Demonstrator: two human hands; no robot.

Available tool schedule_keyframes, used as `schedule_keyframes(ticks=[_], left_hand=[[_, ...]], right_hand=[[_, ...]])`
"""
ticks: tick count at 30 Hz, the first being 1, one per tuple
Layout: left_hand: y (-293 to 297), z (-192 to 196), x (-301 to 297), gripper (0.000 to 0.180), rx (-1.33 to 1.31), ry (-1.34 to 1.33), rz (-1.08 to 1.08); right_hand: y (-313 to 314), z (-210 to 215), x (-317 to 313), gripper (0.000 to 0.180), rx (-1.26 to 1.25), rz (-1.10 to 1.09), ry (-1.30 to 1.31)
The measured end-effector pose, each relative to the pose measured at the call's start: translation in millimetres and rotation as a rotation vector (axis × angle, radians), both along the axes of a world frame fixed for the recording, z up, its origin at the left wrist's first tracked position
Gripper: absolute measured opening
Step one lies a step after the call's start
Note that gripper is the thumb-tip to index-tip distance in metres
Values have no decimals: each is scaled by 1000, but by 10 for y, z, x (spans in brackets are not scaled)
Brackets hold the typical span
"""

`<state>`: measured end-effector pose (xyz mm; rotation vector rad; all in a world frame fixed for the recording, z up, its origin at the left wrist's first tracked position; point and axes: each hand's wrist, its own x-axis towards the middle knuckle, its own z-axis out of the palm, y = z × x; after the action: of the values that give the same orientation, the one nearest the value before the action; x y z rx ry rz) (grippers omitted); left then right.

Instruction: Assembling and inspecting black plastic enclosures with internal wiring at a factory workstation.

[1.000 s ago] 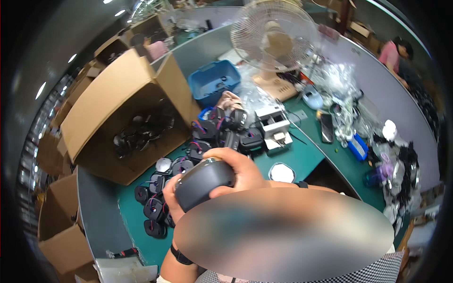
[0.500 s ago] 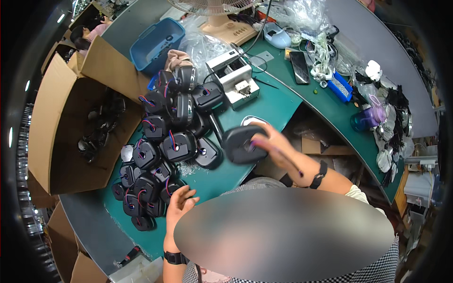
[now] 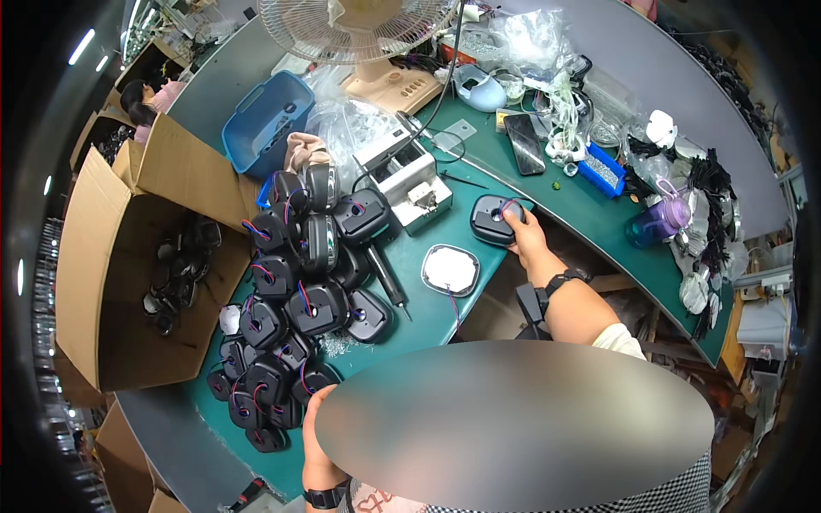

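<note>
My right hand (image 3: 532, 243) grips a black, round-cornered plastic housing (image 3: 489, 221) at its right side, with thin coloured wires by its centre hole. This housing is at the right edge of the green bench. Nearer to me lies a white, round-cornered panel (image 3: 450, 268) with a dark rim and a thin wire trailing toward me. My left hand (image 3: 318, 432) is low beside the pile of similar black housings (image 3: 318, 308); the blurred patch hides its fingers. A black pen-shaped electric screwdriver (image 3: 386, 275) lies between the pile and the panel.
An open cardboard box (image 3: 94, 282) holding dark parts stands left of the pile. Behind are a grey metal device (image 3: 414, 192), a blue bin (image 3: 265, 128) and a fan (image 3: 363, 30). A phone (image 3: 523, 144), blue tray (image 3: 602, 171) and purple bottle (image 3: 657, 224) occupy the right-hand bench.
My right hand has carried the housing rightward and away from me, uncovering the white panel. My left hand has dropped lower, its fingers now hidden. The whole view has shifted somewhat.
</note>
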<state>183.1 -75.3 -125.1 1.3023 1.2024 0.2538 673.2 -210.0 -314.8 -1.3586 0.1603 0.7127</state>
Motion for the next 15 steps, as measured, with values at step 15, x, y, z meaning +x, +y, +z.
schedule_keyframes(ticks=[15], left_hand=[[35,-92,47,36,23,-15,34]], right_hand=[[-72,51,66,61,-293,86,-345]])
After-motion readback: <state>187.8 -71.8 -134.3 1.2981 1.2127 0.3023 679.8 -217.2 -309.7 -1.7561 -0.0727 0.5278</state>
